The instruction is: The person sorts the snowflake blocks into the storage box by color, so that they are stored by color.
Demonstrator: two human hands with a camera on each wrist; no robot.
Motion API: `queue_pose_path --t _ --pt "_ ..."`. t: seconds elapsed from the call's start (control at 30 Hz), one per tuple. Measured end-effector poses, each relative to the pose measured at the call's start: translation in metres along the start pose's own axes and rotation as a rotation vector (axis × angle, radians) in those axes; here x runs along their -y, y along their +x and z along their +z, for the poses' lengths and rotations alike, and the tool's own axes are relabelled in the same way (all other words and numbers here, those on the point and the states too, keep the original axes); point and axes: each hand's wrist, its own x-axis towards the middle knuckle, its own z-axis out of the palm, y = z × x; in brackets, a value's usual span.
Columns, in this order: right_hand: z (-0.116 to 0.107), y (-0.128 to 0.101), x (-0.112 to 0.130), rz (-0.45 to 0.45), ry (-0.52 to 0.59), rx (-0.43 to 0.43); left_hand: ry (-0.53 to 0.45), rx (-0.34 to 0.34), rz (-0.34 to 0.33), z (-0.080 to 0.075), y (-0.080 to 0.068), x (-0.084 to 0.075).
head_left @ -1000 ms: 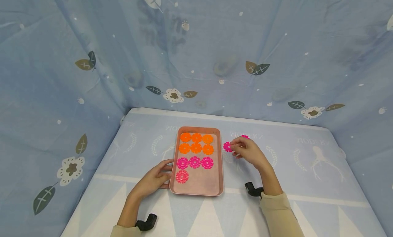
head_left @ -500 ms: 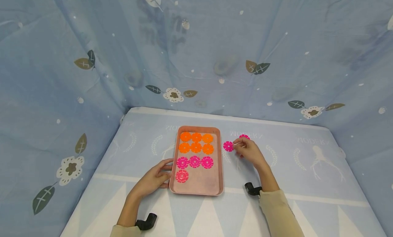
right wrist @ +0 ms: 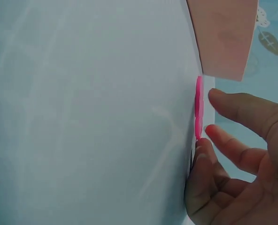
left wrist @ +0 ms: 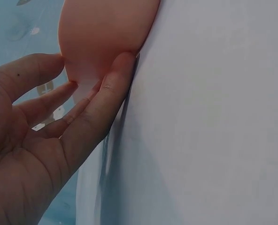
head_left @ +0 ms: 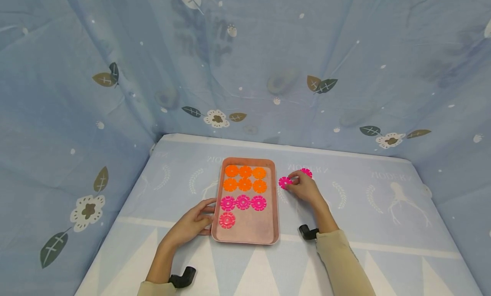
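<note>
A pink rectangular tray [head_left: 251, 233] lies on the table, holding orange snowflake discs [head_left: 244, 184] in two rows and several pink ones [head_left: 243, 202] below. My left hand [head_left: 193, 222] rests against the tray's left side, its extended fingertips touching the wall in the left wrist view. To the tray's right, my right hand [head_left: 304, 188] is at a magenta snowflake disc [head_left: 284, 182] lying flat on the table. In the right wrist view, thumb and index finger stand spread just over this disc [right wrist: 198, 108], other fingertips at its near edge. Another magenta disc [head_left: 307, 172] lies behind the hand, partly hidden.
A pale blue and white patterned cloth [head_left: 376, 211] covers the table. Blue fabric walls [head_left: 268, 66] with leaf and flower prints rise at the back and both sides. A black wrist mount [head_left: 308, 232] juts from the right wrist, and another [head_left: 184, 277] from the left.
My right hand drew back slightly from the nearer magenta disc, then came left over its edge again. The left hand and tray have stayed in place.
</note>
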Motion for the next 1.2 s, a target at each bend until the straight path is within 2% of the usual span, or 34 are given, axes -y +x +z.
queue_pose_path --t 0.37,0.67,0.93,1.2 --pt "0.0 0.003 0.005 0.044 -0.011 0.027 -0.002 0.002 0.005 0.0 0.0 0.0" --pt "-0.004 0.002 0.004 0.021 0.015 -0.013 -0.001 0.007 0.01 -0.001 0.0 0.001" --pt "-0.006 0.004 0.002 0.053 0.052 -0.009 0.002 0.001 0.009 0.0 0.0 0.001" --pt "-0.009 0.001 0.001 0.057 0.213 0.002 0.002 0.002 0.006 0.0 0.0 0.001"
